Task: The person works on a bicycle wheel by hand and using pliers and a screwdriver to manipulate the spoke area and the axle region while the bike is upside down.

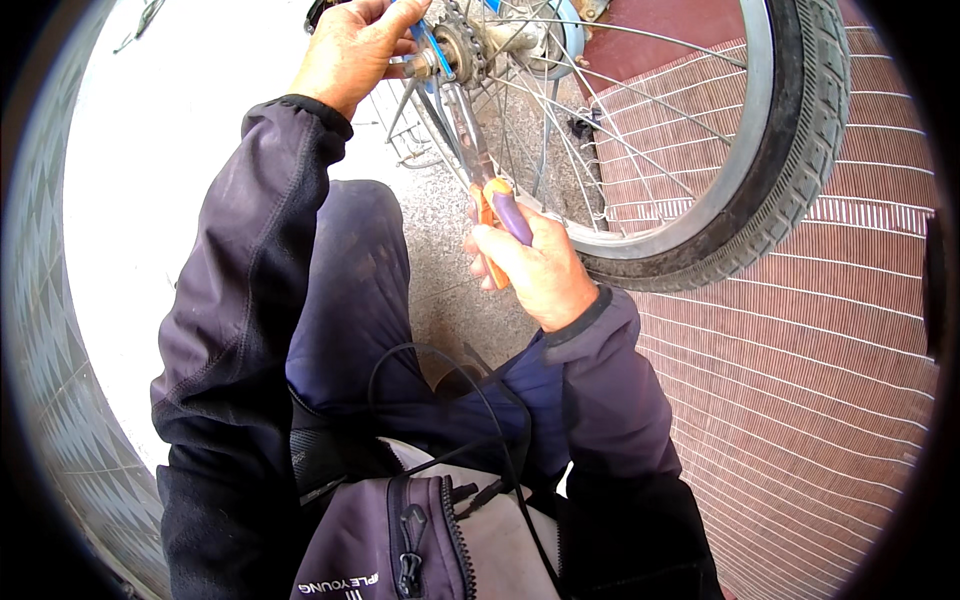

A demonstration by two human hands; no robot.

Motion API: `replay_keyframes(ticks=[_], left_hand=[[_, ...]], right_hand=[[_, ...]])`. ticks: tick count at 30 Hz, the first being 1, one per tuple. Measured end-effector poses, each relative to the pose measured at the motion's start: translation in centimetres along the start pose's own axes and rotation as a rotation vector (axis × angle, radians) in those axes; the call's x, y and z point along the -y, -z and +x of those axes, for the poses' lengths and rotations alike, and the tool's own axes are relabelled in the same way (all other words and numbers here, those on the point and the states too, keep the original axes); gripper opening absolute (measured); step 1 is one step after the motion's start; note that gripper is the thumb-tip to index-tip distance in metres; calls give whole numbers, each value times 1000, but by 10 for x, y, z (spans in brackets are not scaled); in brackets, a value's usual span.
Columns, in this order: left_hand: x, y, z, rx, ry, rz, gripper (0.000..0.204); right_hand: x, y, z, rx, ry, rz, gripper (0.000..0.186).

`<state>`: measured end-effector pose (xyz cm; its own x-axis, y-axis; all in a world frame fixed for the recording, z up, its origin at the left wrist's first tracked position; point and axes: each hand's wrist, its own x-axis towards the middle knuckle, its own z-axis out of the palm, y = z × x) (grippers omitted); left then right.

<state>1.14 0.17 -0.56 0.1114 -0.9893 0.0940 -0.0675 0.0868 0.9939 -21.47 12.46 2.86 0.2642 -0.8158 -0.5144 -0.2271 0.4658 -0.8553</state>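
Observation:
At the top, my left hand (345, 55) is closed on a slim blue tool (436, 50) beside the rear sprocket (462, 48) and axle nut of a bicycle wheel. My right hand (530, 265) grips pliers (497, 205) with orange and purple handles; their metal jaws point up to the hub just below the sprocket. The spoked wheel, with its silver rim (735, 150) and black tyre (810, 140), fills the upper right. My left fingertips are partly hidden by the tool.
A brown striped mat (770, 400) covers the right side. Speckled floor (450, 315) lies between my bent legs (350, 280); a pale surface and patterned tiles (50, 400) are at left. A thin black cable (420, 348) loops over my lap.

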Motion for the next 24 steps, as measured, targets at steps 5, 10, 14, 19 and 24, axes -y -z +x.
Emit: replay_keyframes(ticks=[5, 10, 14, 19, 24], left_hand=[[0, 0, 2, 2, 15, -8, 56], [-1, -4, 1, -2, 19, -28, 57], [-2, -3, 0, -13, 13, 2, 57], [0, 0, 3, 15, 1, -7, 57], [-1, -3, 3, 1, -5, -8, 58]], right_hand=[[7, 12, 0, 199, -138, 173, 36], [5, 11, -4, 180, -91, 151, 40], [-6, 10, -2, 49, 26, -77, 45], [-4, 4, -3, -103, 161, -338, 45], [-16, 1, 3, -238, 340, -436, 42]])
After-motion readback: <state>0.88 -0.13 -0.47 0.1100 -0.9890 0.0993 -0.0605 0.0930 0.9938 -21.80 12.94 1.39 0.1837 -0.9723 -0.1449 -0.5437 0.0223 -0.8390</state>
